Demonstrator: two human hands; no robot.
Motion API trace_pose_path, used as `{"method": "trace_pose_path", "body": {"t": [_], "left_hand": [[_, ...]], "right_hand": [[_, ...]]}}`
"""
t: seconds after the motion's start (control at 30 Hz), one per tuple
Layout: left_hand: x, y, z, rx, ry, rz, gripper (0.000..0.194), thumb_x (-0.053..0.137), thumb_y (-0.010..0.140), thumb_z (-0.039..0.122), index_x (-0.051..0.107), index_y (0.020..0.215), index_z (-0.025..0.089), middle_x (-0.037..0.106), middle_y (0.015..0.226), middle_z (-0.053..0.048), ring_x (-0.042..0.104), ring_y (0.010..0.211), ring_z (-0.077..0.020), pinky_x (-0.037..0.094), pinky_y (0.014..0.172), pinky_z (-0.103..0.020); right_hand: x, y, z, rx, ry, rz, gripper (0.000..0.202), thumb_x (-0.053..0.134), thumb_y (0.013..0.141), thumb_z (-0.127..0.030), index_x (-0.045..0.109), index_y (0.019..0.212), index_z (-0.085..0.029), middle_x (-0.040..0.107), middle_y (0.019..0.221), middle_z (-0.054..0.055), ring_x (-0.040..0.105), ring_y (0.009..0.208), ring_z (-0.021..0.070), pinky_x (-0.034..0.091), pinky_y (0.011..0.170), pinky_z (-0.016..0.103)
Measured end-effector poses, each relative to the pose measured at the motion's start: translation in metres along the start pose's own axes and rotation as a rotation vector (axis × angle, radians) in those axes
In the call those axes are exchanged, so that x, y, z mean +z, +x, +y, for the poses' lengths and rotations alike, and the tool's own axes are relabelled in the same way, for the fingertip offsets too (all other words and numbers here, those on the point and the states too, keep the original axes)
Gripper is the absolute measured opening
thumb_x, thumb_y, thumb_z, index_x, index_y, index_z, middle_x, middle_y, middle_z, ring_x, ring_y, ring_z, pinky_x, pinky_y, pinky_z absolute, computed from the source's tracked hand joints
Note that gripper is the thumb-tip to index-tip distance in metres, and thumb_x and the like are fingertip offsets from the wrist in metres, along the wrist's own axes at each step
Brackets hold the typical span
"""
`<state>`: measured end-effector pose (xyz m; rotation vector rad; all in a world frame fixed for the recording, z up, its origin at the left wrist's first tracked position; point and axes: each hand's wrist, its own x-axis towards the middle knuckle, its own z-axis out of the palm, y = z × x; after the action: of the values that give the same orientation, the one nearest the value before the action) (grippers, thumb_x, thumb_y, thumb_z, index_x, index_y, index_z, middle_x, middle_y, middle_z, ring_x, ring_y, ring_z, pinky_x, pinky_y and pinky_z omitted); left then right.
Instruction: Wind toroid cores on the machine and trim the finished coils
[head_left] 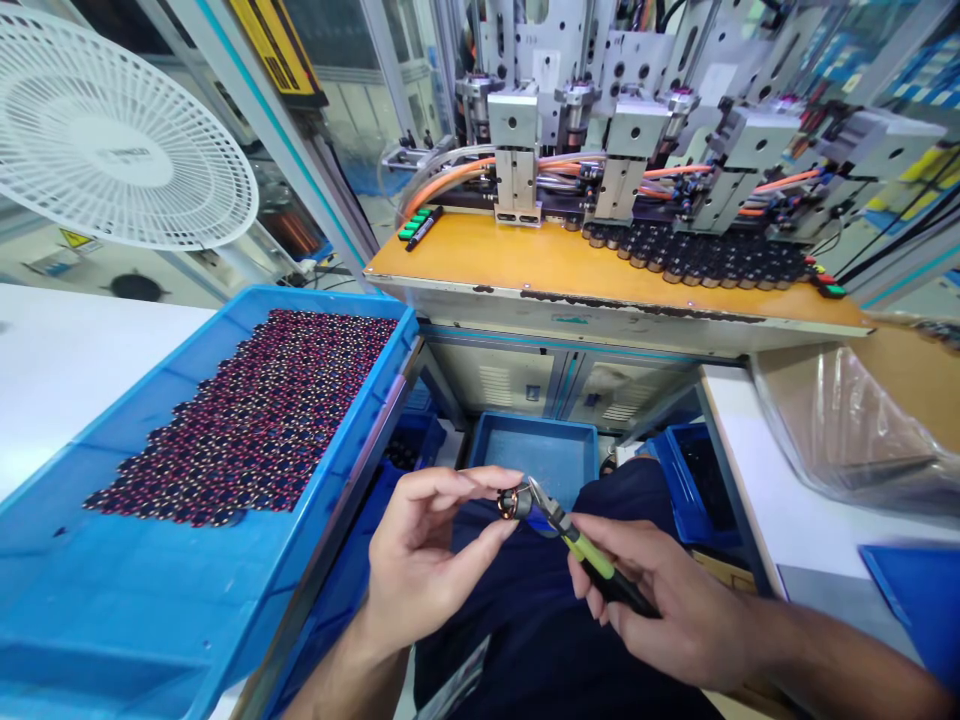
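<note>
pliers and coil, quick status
Left hand pinching small coil. Right hand gripping pliers, tips at coil's edge. Nothing between them; blue tray off to left.

Coils (262,420) lie in the tray (142,570) at ten o'clock, the fan (124,150) beyond; the bin (536,450) at twelve, the machine (626,140) behind it; plastic (862,420) at two.

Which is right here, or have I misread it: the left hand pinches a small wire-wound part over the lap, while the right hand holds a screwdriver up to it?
The tool is wrong: the head view shows the right hand holding green-and-black pliers, not a screwdriver. The left hand does pinch the small wire-wound part over the lap.
</note>
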<state>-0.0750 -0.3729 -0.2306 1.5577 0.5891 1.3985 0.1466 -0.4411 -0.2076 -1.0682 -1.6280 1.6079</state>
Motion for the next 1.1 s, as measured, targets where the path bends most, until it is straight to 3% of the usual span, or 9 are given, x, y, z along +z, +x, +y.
{"method": "trace_pose_path", "body": {"t": [0.17, 0.4, 0.53, 0.63, 0.73, 0.87, 0.93, 1.03, 1.1], "left_hand": [[-0.001, -0.001, 0.001, -0.028, 0.006, -0.002, 0.054, 0.068, 0.072, -0.012, 0.053, 0.111, 0.023, 0.076, 0.108, -0.006, 0.074, 0.099, -0.0184, 0.062, 0.088, -0.032], [-0.002, 0.002, -0.003, -0.110, -0.091, 0.012, 0.049, 0.069, 0.074, -0.008, 0.056, 0.108, 0.025, 0.076, 0.106, -0.005, 0.073, 0.099, -0.0171, 0.061, 0.086, -0.029], [-0.010, 0.000, -0.011, -0.267, -0.359, 0.040, 0.040, 0.078, 0.074, 0.005, 0.065, 0.107, 0.025, 0.077, 0.104, -0.006, 0.074, 0.093, -0.0168, 0.061, 0.081, -0.027], [-0.021, -0.007, -0.018, -0.459, -0.517, 0.129, 0.029, 0.083, 0.073, 0.021, 0.073, 0.100, 0.022, 0.078, 0.100, -0.007, 0.074, 0.085, -0.0146, 0.059, 0.078, -0.023], [-0.036, -0.020, -0.020, -0.610, -0.534, 0.266, 0.027, 0.086, 0.069, 0.026, 0.077, 0.093, 0.019, 0.078, 0.100, -0.008, 0.074, 0.082, -0.0143, 0.058, 0.074, -0.022], [-0.060, -0.041, -0.011, -0.638, -0.470, 0.350, 0.034, 0.091, 0.059, 0.020, 0.078, 0.090, 0.017, 0.079, 0.090, -0.007, 0.072, 0.076, -0.0126, 0.055, 0.071, -0.020], [-0.074, -0.052, -0.002, -0.633, -0.413, 0.387, 0.032, 0.089, 0.062, 0.020, 0.078, 0.091, 0.018, 0.079, 0.092, -0.008, 0.072, 0.077, -0.0127, 0.055, 0.072, -0.020], [-0.103, -0.066, 0.015, -0.632, -0.289, 0.472, 0.029, 0.084, 0.070, 0.025, 0.077, 0.098, 0.018, 0.078, 0.101, -0.011, 0.073, 0.082, -0.0160, 0.058, 0.077, -0.026], [-0.127, -0.074, 0.024, -0.643, -0.168, 0.556, 0.027, 0.080, 0.075, 0.031, 0.077, 0.098, 0.017, 0.078, 0.101, -0.012, 0.074, 0.084, -0.0185, 0.060, 0.079, -0.030]], "right_hand": [[-0.001, 0.002, 0.002, 0.018, -0.113, 0.027, 0.032, 0.053, 0.074, -0.006, 0.061, 0.104, -0.016, 0.053, 0.080, 0.000, 0.048, 0.068, 0.0094, 0.044, 0.065, 0.022], [-0.004, 0.008, 0.007, 0.010, -0.159, 0.140, 0.060, 0.054, 0.080, -0.011, 0.052, 0.139, -0.018, 0.058, 0.089, 0.003, 0.055, 0.075, 0.0113, 0.051, 0.072, 0.024], [-0.004, 0.013, 0.013, -0.082, -0.274, 0.173, 0.062, 0.053, 0.083, -0.014, 0.047, 0.144, -0.018, 0.064, 0.098, 0.008, 0.062, 0.085, 0.0151, 0.055, 0.082, 0.030], [-0.013, 0.027, 0.006, -0.122, -0.583, 0.180, 0.059, 0.054, 0.082, -0.015, 0.052, 0.141, -0.020, 0.068, 0.104, 0.009, 0.066, 0.092, 0.0192, 0.055, 0.088, 0.032], [-0.042, 0.065, -0.019, -0.303, -0.919, 0.270, 0.055, 0.055, 0.083, -0.018, 0.056, 0.138, -0.021, 0.068, 0.114, 0.010, 0.066, 0.099, 0.0224, 0.055, 0.086, 0.031], [-0.103, 0.156, -0.062, -0.592, -1.301, 0.513, 0.056, 0.059, 0.081, -0.026, 0.059, 0.134, -0.010, 0.070, 0.105, 0.013, 0.067, 0.087, 0.0240, 0.052, 0.081, 0.033], [-0.131, 0.205, -0.075, -0.559, -1.456, 0.605, 0.059, 0.062, 0.079, -0.029, 0.060, 0.133, -0.006, 0.069, 0.110, 0.017, 0.066, 0.091, 0.0256, 0.050, 0.085, 0.033], [-0.161, 0.263, -0.076, -0.393, -1.518, 0.560, 0.054, 0.065, 0.082, -0.031, 0.062, 0.131, -0.006, 0.069, 0.116, 0.016, 0.065, 0.100, 0.0234, 0.046, 0.087, 0.028], [-0.174, 0.287, -0.067, -0.316, -1.547, 0.573, 0.051, 0.063, 0.088, -0.034, 0.062, 0.130, -0.007, 0.069, 0.117, 0.016, 0.064, 0.101, 0.0227, 0.045, 0.084, 0.028]]}}
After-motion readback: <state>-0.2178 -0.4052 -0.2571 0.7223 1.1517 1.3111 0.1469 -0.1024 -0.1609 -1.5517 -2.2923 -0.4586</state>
